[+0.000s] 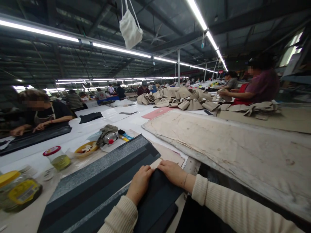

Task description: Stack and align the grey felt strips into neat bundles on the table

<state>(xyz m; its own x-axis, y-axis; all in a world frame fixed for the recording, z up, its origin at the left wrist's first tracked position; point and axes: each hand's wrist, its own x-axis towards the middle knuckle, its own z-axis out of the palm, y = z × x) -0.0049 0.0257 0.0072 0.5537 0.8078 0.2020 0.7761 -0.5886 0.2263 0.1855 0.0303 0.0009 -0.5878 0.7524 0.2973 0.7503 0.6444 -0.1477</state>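
Observation:
A dark navy sheet of fabric or leather point(159, 194), which looks folded, lies at the table's near edge. My left hand point(140, 183) grips its far left corner with curled fingers. At the far right corner, my right hand point(173, 173) has its fingers bent over the same sheet, close to the left fingertips. The thumbs and undersides of the fingers are hidden. Left of my hands a large dark panel point(97, 186) with grey speckled strips lies flat, partly under my left forearm.
Glass jars point(59, 158) and a yellow-lidded jar point(18, 191) stand at left. Near them are a yellow dish point(86, 149), a crumpled cloth point(107, 131) and brushes point(125, 135). A cloth-covered board point(230, 152) spans the right; beige pieces point(184, 97) pile behind. People work around.

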